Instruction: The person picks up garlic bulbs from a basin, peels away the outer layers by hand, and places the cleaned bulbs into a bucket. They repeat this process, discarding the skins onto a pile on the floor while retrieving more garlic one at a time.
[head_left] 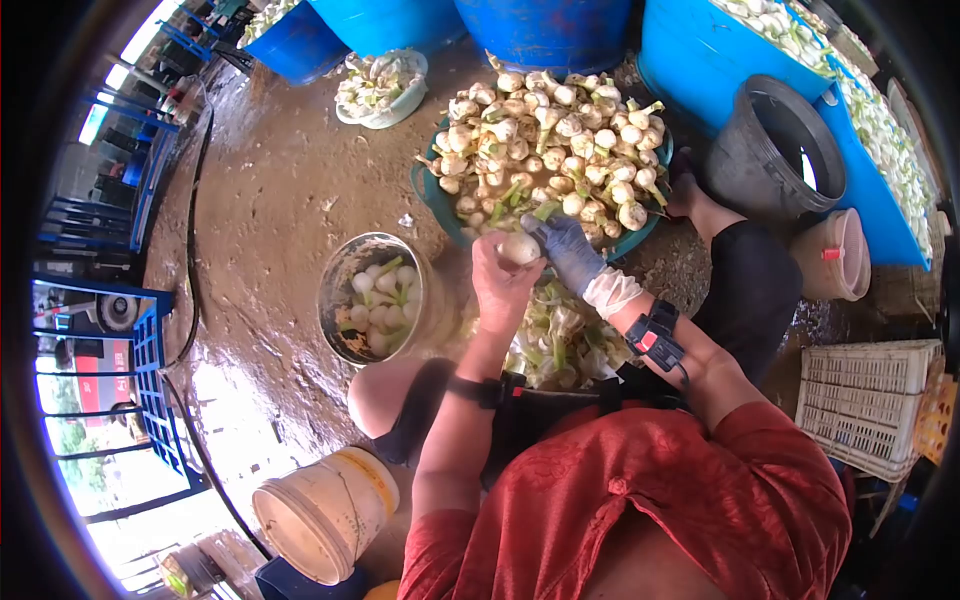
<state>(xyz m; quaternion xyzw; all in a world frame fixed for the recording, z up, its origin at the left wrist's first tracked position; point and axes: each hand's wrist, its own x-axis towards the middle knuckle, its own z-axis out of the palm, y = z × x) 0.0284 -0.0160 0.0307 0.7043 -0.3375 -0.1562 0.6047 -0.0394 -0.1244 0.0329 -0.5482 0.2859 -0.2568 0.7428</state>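
Observation:
My left hand (503, 285), bare, has its fingers wrapped round a white garlic bulb (519, 248). Against the bulb's right side is my right hand (572, 255), in a grey-blue glove, its fingers curled closed; what they grip is hidden. A bit of green stem (546, 210) shows by the gloved fingertips. Just beyond both hands, a green basin (432, 195) is heaped with soil-stained garlic bulbs (545, 130). Below them, between my legs, lies a pile of stripped skins and leaves (562, 335). To the left, a metal pot (424, 300) contains several clean white bulbs (385, 300).
A small bowl (405, 105) of garlic stands further off. Blue tubs (545, 35) line the back; a black bucket (735, 150) and pink bucket (838, 255) stand right. A white crate (865, 405) is at far right. A lidded bucket (330, 510) lies left; a hose (193, 250) crosses the wet floor.

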